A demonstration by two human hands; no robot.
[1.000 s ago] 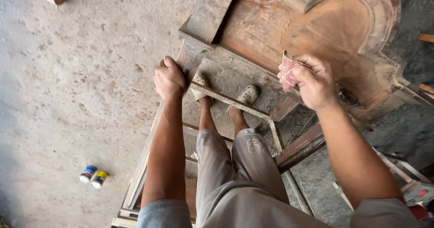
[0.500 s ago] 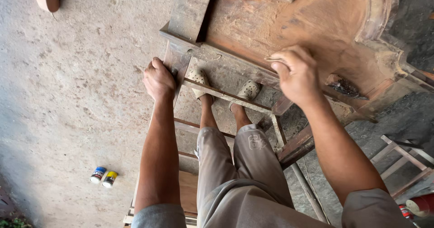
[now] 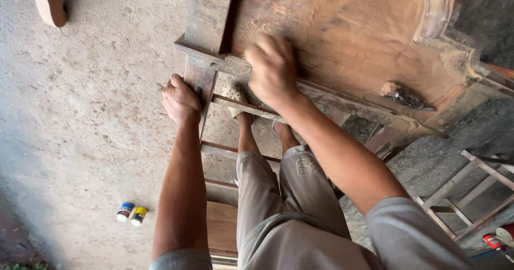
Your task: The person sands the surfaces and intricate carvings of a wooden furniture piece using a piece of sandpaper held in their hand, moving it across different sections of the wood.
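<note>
Reddish-brown carved wooden furniture piece, arched panel with moulded border, lying across the upper right of the head view, its flat face dusty and scuffed. Right hand laid on that face near the lower moulding, fingers bent and pressed close together, blurred; whether anything is held beneath the palm cannot be told. Left hand curled around the upright wooden post at the piece's left edge, fingers wrapped over the timber, thumb side toward the floor. Thin wooden rails run from that post to the right, in several tiers, under the panel. Two feet in pale perforated shoes stand just beyond the top rail, one partly hidden by the right wrist; grey-beige trousers fill the lower middle. Dark irregular lump resting on the panel's lower right moulding, well apart from either hand. Concrete floor, rough and stained, on the left. Two small tins, one blue-lidded, one yellow-lidded, side by side and touching on the floor, left of the left forearm. Wooden leg-shaped part at the upper left corner. Light wooden frame at the lower right, with a red-capped can just below it.
</note>
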